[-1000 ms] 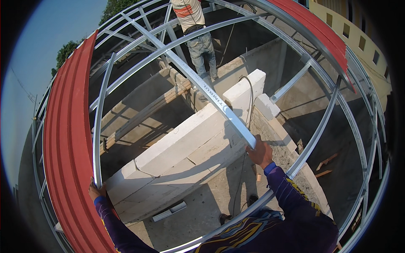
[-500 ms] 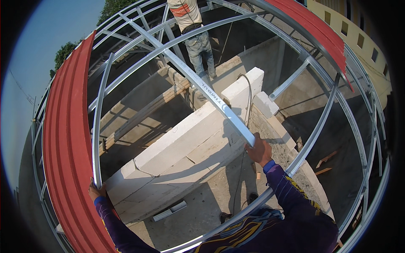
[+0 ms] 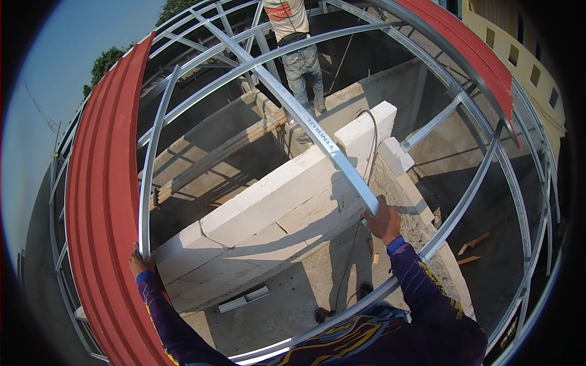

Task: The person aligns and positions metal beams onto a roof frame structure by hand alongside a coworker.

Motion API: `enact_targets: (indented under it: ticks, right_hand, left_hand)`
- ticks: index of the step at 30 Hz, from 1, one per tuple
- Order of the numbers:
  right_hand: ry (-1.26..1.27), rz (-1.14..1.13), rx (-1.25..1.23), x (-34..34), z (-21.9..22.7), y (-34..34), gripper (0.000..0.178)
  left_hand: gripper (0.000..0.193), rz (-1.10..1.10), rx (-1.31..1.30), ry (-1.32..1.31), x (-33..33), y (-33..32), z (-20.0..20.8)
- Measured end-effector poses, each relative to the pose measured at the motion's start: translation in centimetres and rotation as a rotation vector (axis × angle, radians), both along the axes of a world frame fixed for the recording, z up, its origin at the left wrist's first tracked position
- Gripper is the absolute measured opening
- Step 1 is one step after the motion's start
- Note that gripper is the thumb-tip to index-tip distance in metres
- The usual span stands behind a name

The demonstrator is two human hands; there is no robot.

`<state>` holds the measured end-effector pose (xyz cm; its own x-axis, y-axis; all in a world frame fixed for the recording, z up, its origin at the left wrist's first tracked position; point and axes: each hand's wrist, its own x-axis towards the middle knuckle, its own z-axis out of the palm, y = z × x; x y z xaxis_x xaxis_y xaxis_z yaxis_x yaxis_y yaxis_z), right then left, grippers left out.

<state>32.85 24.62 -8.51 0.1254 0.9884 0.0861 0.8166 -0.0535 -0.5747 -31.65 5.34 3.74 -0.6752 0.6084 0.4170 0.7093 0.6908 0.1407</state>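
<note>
my left hand [image 3: 142, 261] – fingers wrapped round the lower end of the shorter metal strip [image 3: 148, 174], just beside the red roof sheet [image 3: 101, 183]. my right hand [image 3: 384, 221] grips the near end of the long metal channel [image 3: 296, 108] – it slants over the white block wall [image 3: 262, 195]. co-worker [image 3: 299, 61] stands beyond that wall.

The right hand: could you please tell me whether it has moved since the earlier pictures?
No, not noticeably: against the white block wall, the right hand keeps its place at the near end of the long metal bar; only the view shifted.
</note>
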Motion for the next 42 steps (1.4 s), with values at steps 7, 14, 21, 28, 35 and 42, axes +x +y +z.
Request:
enact_targets:
  ticks: [7, 14, 21, 28, 35, 42]
  right_hand:
    - [-0.004, 0.008, -0.034, -0.1, 0.8, -0.2, 0.044]
    - [0.011, 0.003, -0.123, 0.0, 1.3, -0.2, 0.046]
    - [0.013, 0.010, -0.050, 0.0, 0.5, -0.1, 0.044]
    - [0.037, 0.018, -0.071, -0.2, 0.8, 0.1, 0.044]
    - [-0.007, 0.034, -0.107, 0.1, -0.9, 0.8, 0.045]
    - [-0.013, 0.034, -0.044, -0.2, -0.5, 0.6, 0.049]
  left_hand:
    - [0.079, 0.006, 0.009, -0.002, -0.9, -0.2, -0.8]
    - [0.080, -0.009, -0.003, 0.029, -1.0, -0.3, -0.9]
    - [0.080, 0.024, -0.040, -0.019, -0.8, -0.2, -0.5]
    - [0.045, -0.037, -0.073, 0.137, 0.5, -1.5, 0.3]
    - [0.043, -0.187, 0.070, -0.005, 6.9, 2.2, 3.3]
    - [0.074, -0.333, 0.060, -0.447, 14.2, 7.6, -0.1]
